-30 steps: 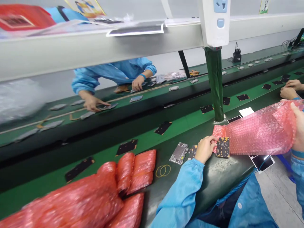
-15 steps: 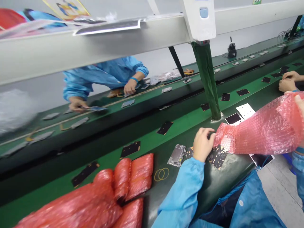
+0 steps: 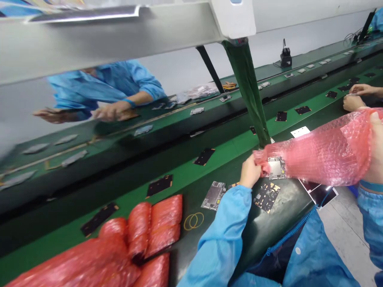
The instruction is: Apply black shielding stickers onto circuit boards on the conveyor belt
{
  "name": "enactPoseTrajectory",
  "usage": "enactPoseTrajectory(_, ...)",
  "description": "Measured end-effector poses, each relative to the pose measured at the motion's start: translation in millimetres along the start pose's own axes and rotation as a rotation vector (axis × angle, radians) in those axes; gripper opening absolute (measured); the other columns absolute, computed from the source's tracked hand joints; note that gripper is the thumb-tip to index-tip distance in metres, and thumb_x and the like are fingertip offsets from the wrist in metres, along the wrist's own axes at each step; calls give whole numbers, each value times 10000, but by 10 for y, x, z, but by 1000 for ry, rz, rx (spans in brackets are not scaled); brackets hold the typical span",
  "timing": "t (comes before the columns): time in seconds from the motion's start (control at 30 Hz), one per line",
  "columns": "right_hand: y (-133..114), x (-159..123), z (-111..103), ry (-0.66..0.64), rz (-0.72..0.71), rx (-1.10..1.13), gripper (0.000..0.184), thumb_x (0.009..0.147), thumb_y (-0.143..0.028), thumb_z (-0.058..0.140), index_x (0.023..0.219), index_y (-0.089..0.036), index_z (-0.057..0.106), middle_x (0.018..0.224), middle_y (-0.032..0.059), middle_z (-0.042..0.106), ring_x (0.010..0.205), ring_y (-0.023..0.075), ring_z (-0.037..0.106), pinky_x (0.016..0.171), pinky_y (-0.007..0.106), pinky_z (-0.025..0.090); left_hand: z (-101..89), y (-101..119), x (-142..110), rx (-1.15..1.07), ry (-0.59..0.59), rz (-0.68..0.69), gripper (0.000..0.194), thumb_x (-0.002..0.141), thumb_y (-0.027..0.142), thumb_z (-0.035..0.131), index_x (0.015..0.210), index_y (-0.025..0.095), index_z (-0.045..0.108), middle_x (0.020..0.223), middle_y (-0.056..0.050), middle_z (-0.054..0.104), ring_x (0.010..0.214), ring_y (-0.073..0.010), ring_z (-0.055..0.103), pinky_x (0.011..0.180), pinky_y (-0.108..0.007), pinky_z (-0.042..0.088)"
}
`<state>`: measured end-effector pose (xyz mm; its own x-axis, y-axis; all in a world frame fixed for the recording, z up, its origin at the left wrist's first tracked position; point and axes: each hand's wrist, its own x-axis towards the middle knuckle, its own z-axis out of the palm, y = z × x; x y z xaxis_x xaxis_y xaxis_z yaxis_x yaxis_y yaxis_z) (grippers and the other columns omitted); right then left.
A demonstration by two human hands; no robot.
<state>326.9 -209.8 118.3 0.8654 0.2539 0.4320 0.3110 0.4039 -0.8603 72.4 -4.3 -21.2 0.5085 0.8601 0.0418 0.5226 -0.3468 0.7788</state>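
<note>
Pink bubble wrap (image 3: 326,149) is gripped by closed left hand (image 3: 250,171) and curled right hand (image 3: 377,147); circuit board (image 3: 267,197) (markings illegible) lies near.

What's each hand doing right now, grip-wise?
Left hand: closed on the crumpled end of the pink bubble wrap.
Right hand: holding the other end of it, fingers mostly hidden.

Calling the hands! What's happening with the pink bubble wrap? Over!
Left hand gripping one end of pink bubble wrap. Right hand holding the other. Silvery circuit board against wrap, beside left hand. Dark board lying nearby.
</note>
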Motion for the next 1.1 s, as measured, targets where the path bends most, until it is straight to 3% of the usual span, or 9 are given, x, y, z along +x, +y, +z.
enactPoseTrajectory(0.17, -44, 10, -32, 66, -198, -30, 268, 982, -377, 631, 1029, -155, 771, 938, 52, 716, 819, 173, 682, 810, 360, 520, -175, -116, 125, -179, 185, -17, 372, 705, 114, 691, 1074, 125, 734, 1017, -100, 819, 898, -241, 776, 868, -363, 619)
enactPoseTrajectory(0.37, 43, -13, 139, 89, -536, -224, 280, 1052, -350, 579, 1042, -148, 773, 1003, 93, 745, 959, 221, 711, 927, 415, 509, -513, 62, 176, -170, 361, 55, 94, 724, 229, 750, 804, 183, 732, 866, -53, 769, 870, -239, 724, 850, -330, 579)
enactPoseTrajectory(0.53, -27, -277, 351, 151, -541, -206, 225, 1037, -326, 606, 1049, -160, 758, 1011, 82, 735, 974, 226, 718, 968, 436, 519, -941, 395, 28, -162, 536, 142, 171, 774, 343, 758, 830, 184, 725, 841, -24, 709, 818, -195, 666, 825, -305, 556)
enactPoseTrajectory(0.67, -123, -887, 729, 139, -303, -119, 149, 982, -320, 648, 1011, -207, 740, 961, 25, 720, 908, 203, 703, 937, 409, 547, -1108, 731, -597, -356, 540, 264, 274, 898, 419, 678, 1031, 183, 720, 1001, -51, 769, 958, -230, 730, 870, -325, 599)
enactPoseTrajectory(0.77, -100, -1505, 1046, -164, 20, 0, 148, 922, -354, 715, 963, -213, 731, 930, 30, 749, 872, 200, 715, 860, 368, 573, -1036, 851, -1268, -401, 397, 295, 367, 969, 426, 643, 1265, 210, 649, 1296, -101, 738, 1197, -278, 717, 1019, -375, 598)
enactPoseTrajectory(0.83, -97, -1914, 1177, -422, 236, 120, 183, 836, -361, 795, 920, -212, 733, 877, 34, 766, 805, 209, 723, 778, 354, 593, -960, 831, -1669, -381, 326, 294, 713, 906, 395, 740, 1537, 240, 446, 1447, -120, 668, 1299, -298, 680, 1095, -399, 576)
enactPoseTrajectory(0.9, -140, -2262, 1243, -656, 384, 185, 238, 757, -367, 856, 898, -209, 746, 855, 44, 785, 752, 224, 732, 723, 359, 609, -966, 716, -2006, -269, 333, 222, 957, 857, 314, 770, 1665, 269, 258, 1483, -102, 655, 1306, -294, 683, 1125, -402, 565)
enactPoseTrajectory(1.0, -264, -2625, 1305, -1068, 426, 179, 267, 750, -404, 872, 925, -217, 795, 899, 74, 823, 766, 259, 773, 739, 393, 648, -1222, 374, -2587, -43, 447, 18, 850, 862, 182, 641, 1654, 302, 356, 1458, -39, 686, 1271, -260, 708, 1139, -371, 554)
enactPoseTrajectory(1.1, -370, -2831, 1341, -1458, 310, 219, 374, 800, -432, 849, 1129, -255, 820, 1171, 112, 821, 1074, 320, 787, 982, 477, 639, -1587, -55, -3458, 144, 805, -200, 684, 843, 177, 611, 1519, 263, 563, 1445, -30, 695, 1335, -269, 665, 1191, -385, 512)
